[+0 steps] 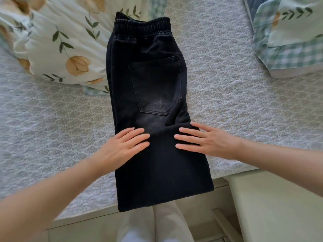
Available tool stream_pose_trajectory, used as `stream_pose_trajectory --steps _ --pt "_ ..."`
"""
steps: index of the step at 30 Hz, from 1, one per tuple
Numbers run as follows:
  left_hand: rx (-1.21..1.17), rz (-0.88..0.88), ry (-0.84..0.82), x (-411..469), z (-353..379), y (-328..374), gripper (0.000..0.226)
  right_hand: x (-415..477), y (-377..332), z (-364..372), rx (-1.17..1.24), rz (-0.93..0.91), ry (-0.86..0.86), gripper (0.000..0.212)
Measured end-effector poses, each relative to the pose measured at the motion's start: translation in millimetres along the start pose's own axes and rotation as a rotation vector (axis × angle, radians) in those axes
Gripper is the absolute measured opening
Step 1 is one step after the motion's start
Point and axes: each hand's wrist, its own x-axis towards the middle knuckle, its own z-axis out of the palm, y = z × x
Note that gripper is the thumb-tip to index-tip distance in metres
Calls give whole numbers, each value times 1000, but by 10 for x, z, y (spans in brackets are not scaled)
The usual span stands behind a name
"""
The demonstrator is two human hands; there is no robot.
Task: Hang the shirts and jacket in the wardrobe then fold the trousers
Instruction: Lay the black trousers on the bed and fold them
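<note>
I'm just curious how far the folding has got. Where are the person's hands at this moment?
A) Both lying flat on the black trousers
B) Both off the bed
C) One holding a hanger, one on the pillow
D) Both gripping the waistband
A: the left hand and the right hand lie open, palms down, side by side on the black trousers, well below the waistband.

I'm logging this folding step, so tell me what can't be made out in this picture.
- Trousers: the lower end hangs over the bed edge; what is underneath is hidden by the top layer. Head view.
- Cloth under the left hand and right hand: covered by the flat palms.
- Quilt and pillow: cut off by the frame edges.
- Wardrobe, shirts, jacket: out of frame.
</note>
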Motion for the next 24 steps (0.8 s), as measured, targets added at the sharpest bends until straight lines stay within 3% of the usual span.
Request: stream_pose_trajectory --steps 3,6,15,24 --pt "116 89 -254 -331 -17 -222 93 61 63 128 -101 -37 21 103" --pt "187 121 -374 -443 38 -354 107 112 62 242 -169 -65 43 95" --pt "198 217 -264 -174 201 -540 96 363 95 314 -117 -9 115 73" --pt "203 160 -356 -119 95 -471 102 376 189 116 14 -15 50 80"
